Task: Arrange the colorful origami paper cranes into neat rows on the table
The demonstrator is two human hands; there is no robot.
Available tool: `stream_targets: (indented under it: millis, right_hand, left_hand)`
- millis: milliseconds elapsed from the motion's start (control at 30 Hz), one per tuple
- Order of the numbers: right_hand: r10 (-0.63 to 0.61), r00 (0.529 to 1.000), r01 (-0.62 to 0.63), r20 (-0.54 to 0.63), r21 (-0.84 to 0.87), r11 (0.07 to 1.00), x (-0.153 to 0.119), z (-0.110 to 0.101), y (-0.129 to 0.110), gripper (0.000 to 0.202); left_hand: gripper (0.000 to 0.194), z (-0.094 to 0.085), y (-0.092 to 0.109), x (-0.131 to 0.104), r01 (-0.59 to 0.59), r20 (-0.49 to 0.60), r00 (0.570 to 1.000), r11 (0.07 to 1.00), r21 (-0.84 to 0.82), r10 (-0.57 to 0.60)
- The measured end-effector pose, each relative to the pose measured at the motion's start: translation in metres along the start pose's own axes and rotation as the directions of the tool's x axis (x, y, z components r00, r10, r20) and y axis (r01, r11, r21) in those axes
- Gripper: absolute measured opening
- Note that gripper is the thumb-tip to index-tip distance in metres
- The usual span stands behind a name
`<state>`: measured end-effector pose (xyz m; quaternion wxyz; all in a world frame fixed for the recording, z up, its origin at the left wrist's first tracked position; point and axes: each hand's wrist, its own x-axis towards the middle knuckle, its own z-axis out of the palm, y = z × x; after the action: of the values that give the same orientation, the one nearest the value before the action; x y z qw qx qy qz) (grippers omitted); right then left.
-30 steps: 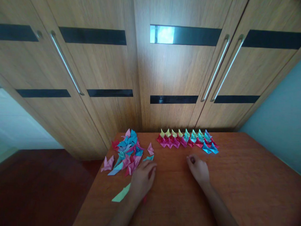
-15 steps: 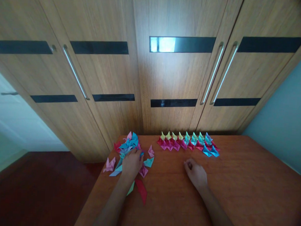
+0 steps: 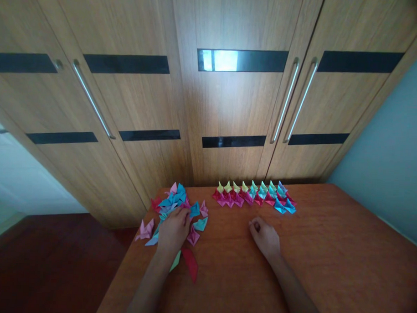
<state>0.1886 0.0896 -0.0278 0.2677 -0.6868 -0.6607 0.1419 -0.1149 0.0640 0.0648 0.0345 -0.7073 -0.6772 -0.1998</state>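
Paper in folded pieces lies in a mixed heap (image 3: 173,200) at the far left, and the left hand (image 3: 173,229) reaches over its near right part, fingers bent downward; whether they pinch a piece cannot be told, as the back of the hand hides it. The right hand (image 3: 265,237) is loosely curled, thumb drawn to the forefinger, nothing visible in it, low over the middle of the table. For handling loose folds like these, a light grip on one edge would probably serve best, since a pressing palm could flatten points or drag neighbours along. A magenta piece (image 3: 193,236) and a turquoise piece (image 3: 200,224) sit just right of the left hand; a red strip (image 3: 190,264) lies nearer. Far right of centre, tight rows of folded pieces (image 3: 258,200) stand points up. The reddish-brown table (image 3: 225,271) looks smooth, so paper would likely slide easily. Beyond its far edge rises a wooden wardrobe (image 3: 230,107) with black bands; a bluish wall (image 3: 393,158) closes the right, and dark red floor (image 3: 64,261) shows left.
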Motion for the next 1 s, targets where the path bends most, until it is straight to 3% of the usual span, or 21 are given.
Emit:
stream_targets:
  millis: [167, 367, 500, 667, 800, 1000]
  right_hand:
    - [0.006, 1.000, -0.006, 0.002, 0.025, 1.000, 0.000, -0.002, 0.000, 0.020]
    - [-0.019, 1.000, 0.018, 0.001, 0.162, 0.987, -0.002, -0.003, 0.002, 0.028]
    - [-0.168, 0.985, 0.143, 0.035, 0.373, 0.917, -0.009, -0.008, -0.003, 0.035]
    - [-0.280, 0.951, 0.162, 0.131, 0.560, 0.813, -0.027, -0.009, -0.018, 0.039]
    - [-0.365, 0.911, 0.222, 0.192, 0.517, 0.827, -0.038, -0.002, -0.027, 0.029]
    - [-0.409, 0.896, 0.325, 0.175, 0.371, 0.870, -0.039, -0.002, -0.030, 0.021]
  left_hand:
    - [0.017, 0.000, 0.013, -0.007, -0.196, -0.154, 0.976, 0.922, -0.334, 0.152]
    - [0.017, 0.028, 0.047, -0.026, -0.266, -0.078, 0.960, 0.792, -0.550, 0.268]
    - [0.020, 0.047, 0.059, -0.042, -0.289, -0.007, 0.939, 0.782, -0.553, 0.343]
    - [0.023, 0.053, 0.058, -0.051, -0.296, 0.074, 0.925, 0.830, -0.472, 0.372]
    - [0.022, 0.052, 0.054, -0.050, -0.274, 0.077, 0.928, 0.809, -0.521, 0.364]
    - [0.026, 0.051, 0.055, -0.049, -0.252, 0.061, 0.936, 0.781, -0.572, 0.346]
